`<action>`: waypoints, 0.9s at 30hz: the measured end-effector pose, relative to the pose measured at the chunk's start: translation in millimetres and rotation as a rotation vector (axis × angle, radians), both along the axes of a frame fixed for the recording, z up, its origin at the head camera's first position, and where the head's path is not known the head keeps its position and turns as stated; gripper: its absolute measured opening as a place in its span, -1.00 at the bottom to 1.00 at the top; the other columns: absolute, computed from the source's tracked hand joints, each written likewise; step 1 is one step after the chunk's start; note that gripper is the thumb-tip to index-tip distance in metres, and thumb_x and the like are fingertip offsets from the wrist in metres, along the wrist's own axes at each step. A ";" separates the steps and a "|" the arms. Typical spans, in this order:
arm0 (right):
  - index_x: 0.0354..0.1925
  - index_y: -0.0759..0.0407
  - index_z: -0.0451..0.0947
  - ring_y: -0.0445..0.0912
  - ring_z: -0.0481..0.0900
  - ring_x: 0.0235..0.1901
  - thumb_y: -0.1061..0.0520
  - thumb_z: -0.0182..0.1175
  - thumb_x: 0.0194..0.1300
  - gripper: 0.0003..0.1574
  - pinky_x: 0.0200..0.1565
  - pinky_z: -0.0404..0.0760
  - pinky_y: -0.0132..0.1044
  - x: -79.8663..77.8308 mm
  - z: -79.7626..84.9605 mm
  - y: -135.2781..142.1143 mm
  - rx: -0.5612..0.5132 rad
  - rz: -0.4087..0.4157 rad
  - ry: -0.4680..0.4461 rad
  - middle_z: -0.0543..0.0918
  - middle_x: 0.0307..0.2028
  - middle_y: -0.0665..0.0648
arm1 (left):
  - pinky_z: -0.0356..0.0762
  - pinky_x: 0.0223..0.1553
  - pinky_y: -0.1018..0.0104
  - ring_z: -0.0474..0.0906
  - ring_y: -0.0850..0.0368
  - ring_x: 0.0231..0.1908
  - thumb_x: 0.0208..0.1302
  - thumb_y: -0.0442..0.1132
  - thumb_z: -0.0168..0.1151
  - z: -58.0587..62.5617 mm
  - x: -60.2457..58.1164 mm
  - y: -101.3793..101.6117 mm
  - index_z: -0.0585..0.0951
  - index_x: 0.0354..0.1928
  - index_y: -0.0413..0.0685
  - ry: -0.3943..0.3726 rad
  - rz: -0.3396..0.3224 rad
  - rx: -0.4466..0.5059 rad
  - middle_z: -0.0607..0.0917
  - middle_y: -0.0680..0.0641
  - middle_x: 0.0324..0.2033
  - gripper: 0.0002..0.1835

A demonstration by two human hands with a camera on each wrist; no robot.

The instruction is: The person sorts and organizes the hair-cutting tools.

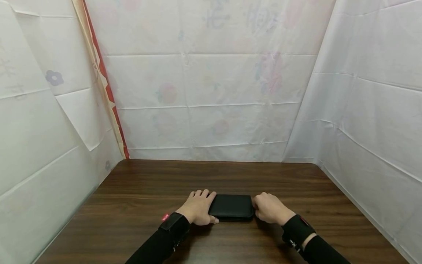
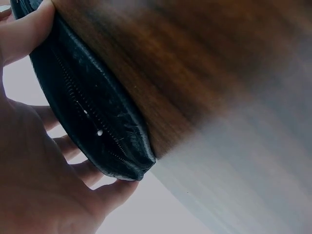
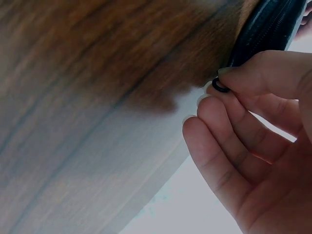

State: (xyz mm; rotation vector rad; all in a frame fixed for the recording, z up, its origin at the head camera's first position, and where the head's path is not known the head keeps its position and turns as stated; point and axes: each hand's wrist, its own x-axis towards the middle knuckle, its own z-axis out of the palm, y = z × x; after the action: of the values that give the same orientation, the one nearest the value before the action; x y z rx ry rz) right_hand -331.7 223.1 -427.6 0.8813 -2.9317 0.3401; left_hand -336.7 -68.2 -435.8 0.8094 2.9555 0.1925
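A black zip wallet [image 1: 230, 206] lies flat on the wooden table between the two hands. My left hand [image 1: 198, 208] grips its left end, thumb along the near edge and fingers spread toward the far side. In the left wrist view, zipper teeth [image 2: 73, 90] run along the wallet's side, between thumb and fingers. At the right end, my right hand [image 1: 270, 208] pinches a small black ring-shaped zipper pull [image 3: 222, 90] between thumb and index finger. Its other fingers are bent beside the index finger, seen in the right wrist view.
The dark wooden table [image 1: 158, 179] has rounded far corners. White printed sheets [image 1: 211, 84] hang behind it and along both sides. A strip with a red edge [image 1: 107, 86] runs down the back left corner.
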 end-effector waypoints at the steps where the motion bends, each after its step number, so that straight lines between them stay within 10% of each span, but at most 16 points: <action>1: -0.61 -0.06 0.03 -0.24 -0.09 -0.63 0.46 0.15 0.19 -0.39 -0.50 -0.05 -0.30 0.0 -0.2 0.3 0.000 -0.001 -0.002 -0.05 -0.64 -0.11 | 0.21 0.36 -0.21 0.31 -0.24 0.35 0.22 0.32 0.34 -0.1 0.1 0.2 0.29 0.53 -0.01 0.001 0.000 -0.001 0.39 -0.20 0.38 -0.04; 27: -0.66 -0.03 0.21 -0.24 0.13 -0.70 0.43 0.20 0.18 -0.47 -0.56 0.08 -0.33 7.0 1.5 -3.8 0.005 -0.032 -0.033 0.14 -0.70 -0.11 | 0.19 0.37 -0.21 0.30 -0.25 0.36 0.22 0.30 0.35 2.5 2.6 -0.4 0.29 0.52 -0.02 -0.010 0.007 0.017 0.38 -0.21 0.39 -0.05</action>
State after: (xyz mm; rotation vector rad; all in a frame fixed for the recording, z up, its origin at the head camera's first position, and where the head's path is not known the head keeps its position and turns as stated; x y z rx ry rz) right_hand -324.7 219.3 -426.1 0.8359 -2.9742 0.3488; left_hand -334.1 -68.5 -433.3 0.7975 2.9522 0.2213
